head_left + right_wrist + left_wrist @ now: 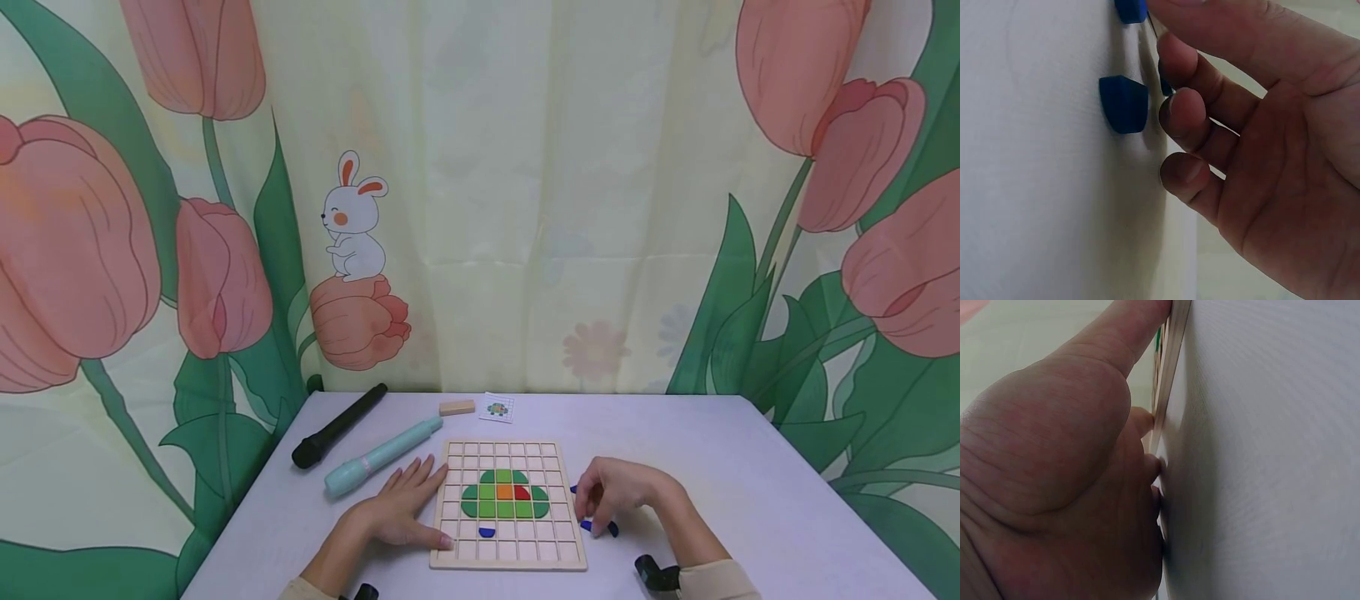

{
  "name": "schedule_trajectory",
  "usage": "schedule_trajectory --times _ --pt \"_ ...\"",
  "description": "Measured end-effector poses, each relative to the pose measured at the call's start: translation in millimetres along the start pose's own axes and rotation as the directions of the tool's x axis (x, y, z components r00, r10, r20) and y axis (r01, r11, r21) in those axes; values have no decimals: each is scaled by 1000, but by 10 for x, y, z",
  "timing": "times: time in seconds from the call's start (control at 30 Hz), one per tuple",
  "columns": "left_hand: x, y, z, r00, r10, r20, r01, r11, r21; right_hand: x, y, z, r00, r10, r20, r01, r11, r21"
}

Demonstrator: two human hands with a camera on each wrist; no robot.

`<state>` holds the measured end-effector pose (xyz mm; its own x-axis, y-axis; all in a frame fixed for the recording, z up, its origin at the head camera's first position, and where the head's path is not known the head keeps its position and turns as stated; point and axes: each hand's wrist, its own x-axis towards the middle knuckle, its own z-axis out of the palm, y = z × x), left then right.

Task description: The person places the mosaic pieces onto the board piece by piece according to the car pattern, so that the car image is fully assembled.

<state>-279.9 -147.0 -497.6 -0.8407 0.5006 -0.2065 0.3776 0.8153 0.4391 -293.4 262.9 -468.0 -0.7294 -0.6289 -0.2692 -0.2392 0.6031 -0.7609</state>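
A square wooden grid board (508, 558) lies on the table with a shape of green, orange and red pieces (504, 493) in it. One blue half-round piece (487, 532) sits lower in the grid. My left hand (393, 508) rests spread at the board's left side, its thumb on the frame; the left wrist view shows the thumb (1116, 337) against the wooden edge. My right hand (622, 490) bends its fingers down just right of the board. A blue piece (586, 525) lies between its thumb and forefinger; a firm pinch cannot be confirmed. Another blue piece (1124, 105) lies near the curled fingers.
Behind the board are a small picture card (497, 408) and a wooden block (457, 407). A light-blue tube (382, 456) and a black microphone (337, 427) lie at the back left. A tulip-print curtain (525, 208) hangs behind the white table (690, 442).
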Motion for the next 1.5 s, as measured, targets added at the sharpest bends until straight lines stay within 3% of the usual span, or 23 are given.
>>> schedule_trajectory --times 0.47,1.3,1.5 --pt "8 -5 1 1000 -8 7 9 1000 -7 16 -51 45 991 105 -80 -111 990 -83" --pt "6 15 -17 1000 -6 9 6 1000 -18 25 -106 55 988 80 -134 -97 987 -129" --pt "2 14 -14 1000 -7 9 8 1000 -16 31 -78 9 987 6 -160 -22 995 -95"
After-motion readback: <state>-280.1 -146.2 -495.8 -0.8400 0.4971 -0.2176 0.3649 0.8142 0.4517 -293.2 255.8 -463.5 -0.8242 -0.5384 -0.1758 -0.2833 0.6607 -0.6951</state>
